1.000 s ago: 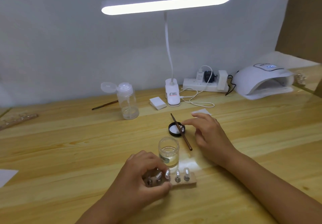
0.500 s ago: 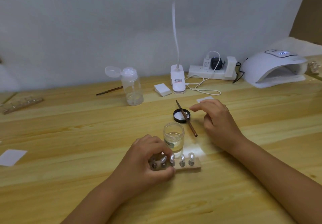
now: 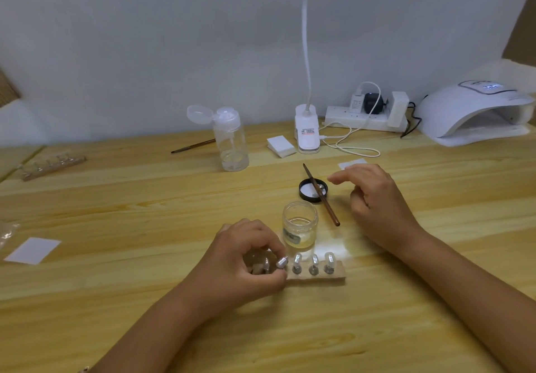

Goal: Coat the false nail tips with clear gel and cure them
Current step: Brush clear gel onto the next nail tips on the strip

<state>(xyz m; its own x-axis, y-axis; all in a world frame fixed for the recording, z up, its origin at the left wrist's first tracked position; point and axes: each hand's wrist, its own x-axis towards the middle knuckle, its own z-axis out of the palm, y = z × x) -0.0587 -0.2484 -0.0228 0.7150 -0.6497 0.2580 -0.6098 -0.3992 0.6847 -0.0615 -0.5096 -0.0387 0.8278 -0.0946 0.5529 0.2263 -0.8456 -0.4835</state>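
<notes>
A small wooden strip lies near the table's front and carries several silvery false nail tips on stands. My left hand grips the strip's left end, its fingers curled over the leftmost tips. Just behind stands an open glass jar of clear gel. Its black lid lies further back with a brown brush resting across it. My right hand hovers to the right of the brush, fingers loosely bent, holding nothing. A white curing lamp sits at the back right.
A clear pump bottle with its cap flipped open, a second brush, a white block, the desk lamp's base and a power strip line the back. Another nail stand and a white paper lie left.
My right hand has drawn back to the right, away from the brush and lid. My left hand keeps its hold on the strip. The view has tilted down.
</notes>
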